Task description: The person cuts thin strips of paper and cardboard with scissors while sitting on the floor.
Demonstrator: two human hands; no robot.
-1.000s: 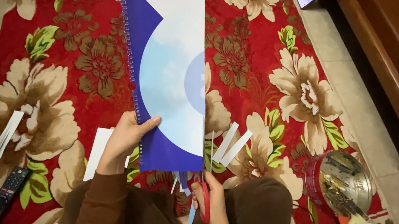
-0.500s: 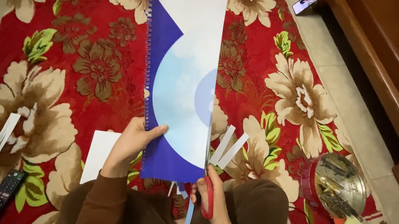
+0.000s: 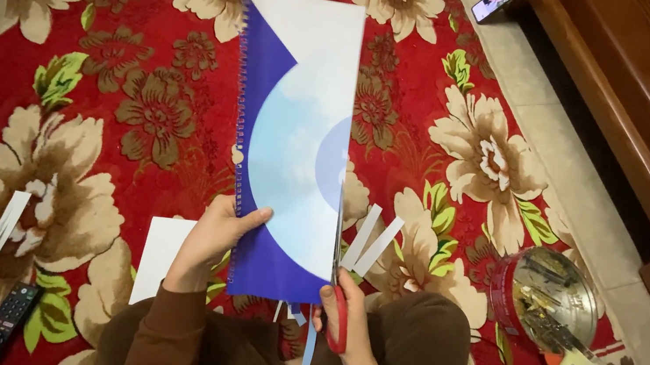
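Red scissors (image 3: 337, 314) in right hand (image 3: 347, 311) cutting calendar sheet (image 3: 296, 142)

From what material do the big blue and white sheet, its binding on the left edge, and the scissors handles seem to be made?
The sheet looks like stiff, smooth card or heavy paper: it stays flat while the left hand holds it up. The spiral binding seems thin wire, probably metal, though too small to confirm. The scissors handles, in the right hand, look like red plastic with an even colour.
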